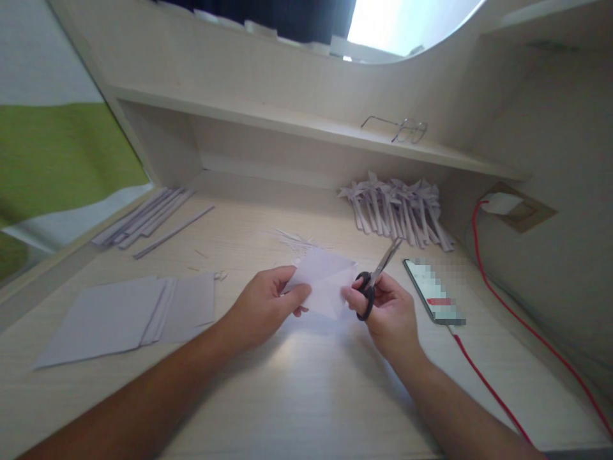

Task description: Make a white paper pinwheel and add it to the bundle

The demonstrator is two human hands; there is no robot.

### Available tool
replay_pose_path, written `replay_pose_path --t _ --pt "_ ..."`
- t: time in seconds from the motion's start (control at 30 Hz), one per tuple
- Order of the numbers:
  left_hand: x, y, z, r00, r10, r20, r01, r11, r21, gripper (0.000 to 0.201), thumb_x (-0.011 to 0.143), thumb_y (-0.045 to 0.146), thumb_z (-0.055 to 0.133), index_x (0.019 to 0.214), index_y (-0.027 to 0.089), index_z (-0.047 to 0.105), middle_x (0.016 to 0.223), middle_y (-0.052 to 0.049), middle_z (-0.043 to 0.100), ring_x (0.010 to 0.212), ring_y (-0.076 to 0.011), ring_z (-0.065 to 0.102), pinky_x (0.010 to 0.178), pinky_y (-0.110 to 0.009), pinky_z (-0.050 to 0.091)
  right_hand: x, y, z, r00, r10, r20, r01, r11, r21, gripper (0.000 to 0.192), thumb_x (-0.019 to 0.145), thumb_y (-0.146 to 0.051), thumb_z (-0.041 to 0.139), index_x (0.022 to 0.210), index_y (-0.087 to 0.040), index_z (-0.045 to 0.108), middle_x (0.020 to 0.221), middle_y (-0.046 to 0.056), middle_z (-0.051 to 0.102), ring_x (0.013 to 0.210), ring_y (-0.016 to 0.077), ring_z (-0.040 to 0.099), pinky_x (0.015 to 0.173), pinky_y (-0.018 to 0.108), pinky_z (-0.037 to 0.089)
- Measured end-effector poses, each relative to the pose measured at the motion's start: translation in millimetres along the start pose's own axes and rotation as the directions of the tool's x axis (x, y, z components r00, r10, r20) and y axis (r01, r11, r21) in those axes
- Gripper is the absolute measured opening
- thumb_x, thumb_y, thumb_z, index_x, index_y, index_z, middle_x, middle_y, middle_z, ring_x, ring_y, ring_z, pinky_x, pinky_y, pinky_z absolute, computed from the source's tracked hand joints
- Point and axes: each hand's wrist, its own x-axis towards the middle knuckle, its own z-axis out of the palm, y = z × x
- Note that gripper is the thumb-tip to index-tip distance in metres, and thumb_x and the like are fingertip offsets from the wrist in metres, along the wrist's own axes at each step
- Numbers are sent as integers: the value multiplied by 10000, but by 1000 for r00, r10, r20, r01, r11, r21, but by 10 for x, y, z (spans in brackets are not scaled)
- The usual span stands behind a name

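Note:
A small white sheet of paper [325, 281] is held up over the desk in front of me. My left hand [268, 300] pinches its left edge between thumb and fingers. With its thumb at the paper's right edge, my right hand [390, 313] has its fingers through the black handles of a pair of scissors [376, 275]. The scissor blades look closed and point up and to the right, away from the paper. Behind the sheet lies a little heap of thin white paper slivers [294, 241], partly covered by it.
On the left lie a stack of white paper sheets [100, 316] and several folded paper strips [148, 214]. Folded paper pieces with long stems [397, 207] are lined up at the back right. A phone [433, 291] with a red cable [488, 386] lies right; glasses [407, 130] rest on the shelf.

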Motion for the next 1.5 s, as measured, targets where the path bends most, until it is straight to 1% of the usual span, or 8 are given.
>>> replay_pose_path --t 0.2,0.63,0.87,1.13,1.27,1.37,1.43,1.5 --pt "-13 -1 -8 1000 -4 1 4 1000 5 218 889 335 616 856 136 697 743 -41 685 683 -170 619 649 -303 497 6 -11 4 1000 4 3 -4 1000 -14 254 703 -318 850 789 -187 651 689 -8 650 602 131 565 584 258 453" --pt "-7 -22 -21 1000 3 9 -3 1000 4 210 888 339 623 808 151 671 758 -39 687 692 -167 623 649 -293 489 3 28 -13 1000 -1 -1 1 1000 -5 261 712 -323 854 807 -188 653 697 -12 650 609 127 565 588 252 447" --pt "-2 -29 -18 1000 -2 22 2 1000 0 228 892 341 623 885 136 722 748 -36 676 692 -166 608 650 -294 480 9 52 -4 1000 -8 -2 8 1000 8 270 714 -334 859 801 -188 649 697 -14 636 614 126 551 571 248 440" --pt "-15 5 -19 1000 6 4 -7 1000 26 217 863 342 651 812 141 715 714 -23 664 668 -156 594 630 -273 458 2 20 -6 1000 -11 -15 11 1000 5 267 702 -331 857 791 -184 653 691 -13 642 602 124 559 572 249 460" --pt "-28 43 -18 1000 11 -2 -11 996 83 244 868 353 655 737 156 713 679 -16 665 645 -151 598 612 -261 453 -2 -11 -3 1000 10 -19 -10 1000 1 274 700 -339 860 800 -184 657 710 -2 655 625 136 575 593 264 467" --pt "-24 66 -42 999 4 -46 -1 998 60 253 877 369 651 763 156 726 704 -31 701 654 -165 636 629 -276 495 12 -27 -6 999 48 6 -47 999 -15 279 703 -351 855 796 -184 651 708 2 657 617 140 568 594 272 459" --pt "-15 87 -84 991 14 -130 -14 1000 -1 230 861 374 673 813 156 727 716 -28 710 647 -174 665 623 -282 523 25 -34 -11 996 73 50 -73 997 -19 293 710 -376 849 784 -184 641 700 0 649 614 140 559 596 275 447" --pt "-5 108 -144 970 39 -242 -51 998 -46 222 848 377 697 828 156 717 697 -12 697 619 -170 675 598 -273 533 31 -40 -11 980 114 163 -111 993 -29 312 729 -417 837 787 -179 644 697 -3 633 628 140 549 595 270 424"
